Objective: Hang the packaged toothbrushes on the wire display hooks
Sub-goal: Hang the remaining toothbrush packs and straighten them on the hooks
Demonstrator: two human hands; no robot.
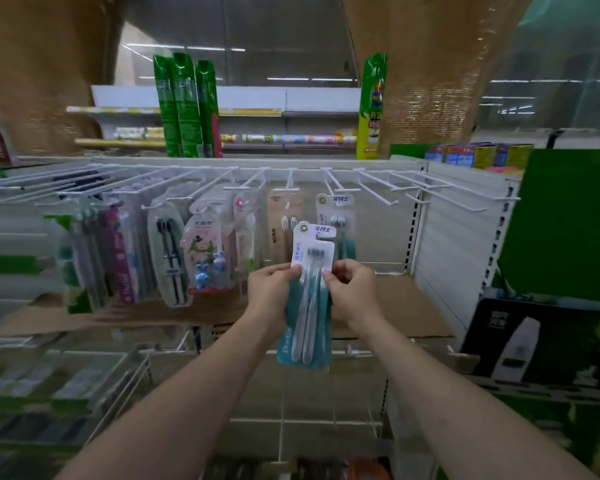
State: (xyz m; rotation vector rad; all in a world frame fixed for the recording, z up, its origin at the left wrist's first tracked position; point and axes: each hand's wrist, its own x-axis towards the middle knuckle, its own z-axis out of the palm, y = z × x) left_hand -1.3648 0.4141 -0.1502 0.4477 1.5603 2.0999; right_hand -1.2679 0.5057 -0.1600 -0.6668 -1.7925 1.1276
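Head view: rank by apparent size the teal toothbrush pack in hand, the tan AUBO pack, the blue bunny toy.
1. Teal toothbrush pack, held by the left hand and the right hand; it is nearest the camera, which inflates it.
2. Tan AUBO pack, partly hidden, so unsure.
3. Blue bunny toy.

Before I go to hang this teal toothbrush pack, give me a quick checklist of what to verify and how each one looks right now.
1. Pack secured: ok. The left hand and right hand both pinch the teal toothbrush pack at its edges.
2. Pack upright, header up: ok, slightly tilted.
3. Hang hole clear of fingers: ok. Both hands grip well below the white header.
4. Matching hook found: ok. The same product hangs on the hook behind.
5. Room left on that hook: cannot tell; how many packs hang there is hidden.
6. Spare hooks nearby: ok. Bare white hooks stick out to the right.
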